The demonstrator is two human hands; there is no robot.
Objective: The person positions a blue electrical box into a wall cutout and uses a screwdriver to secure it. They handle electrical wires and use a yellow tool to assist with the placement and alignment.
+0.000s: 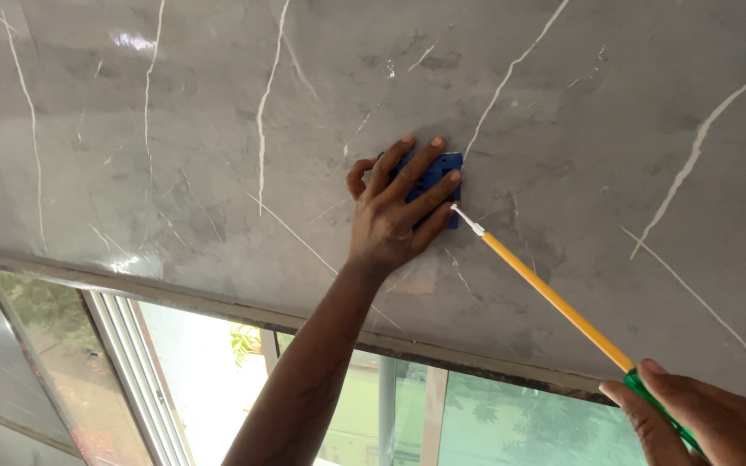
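Surface: Grey marble-look panel (174,155) with thin white veins fills the view overhead, glossy and catching light above and to the left of the raised hand.
Below: window (218,371) with a pale frame runs under the panel's lower edge, green foliage blurred beyond the glass.
Left hand: left hand (397,211) is pressed flat against the panel, fingers spread wide and pointing up, forearm reaching up from the bottom of the frame.
Block: blue block (442,173) sits under that hand's fingers, pinned against the panel; only its upper right corner and right edge show past the fingertips.
Right hand: right hand (705,423) is closed around the green handle at the lower right corner, well apart from the left hand.
Tool: screwdriver (554,298) with a long yellow shaft slants up from the right hand, its pale tip meeting the block's right edge just beside the left little finger.
Handling, block: it looks like stiff, light plastic, probably easy to hold up with flat finger pressure alone; on so smooth a panel it may slide, so an even press over its face seems the sound grip.
Handling, tool: rigid and slim, best gripped at the handle as here; the long reach likely makes the tip prone to wander.
Unclear: what the tip engages is too small to tell.
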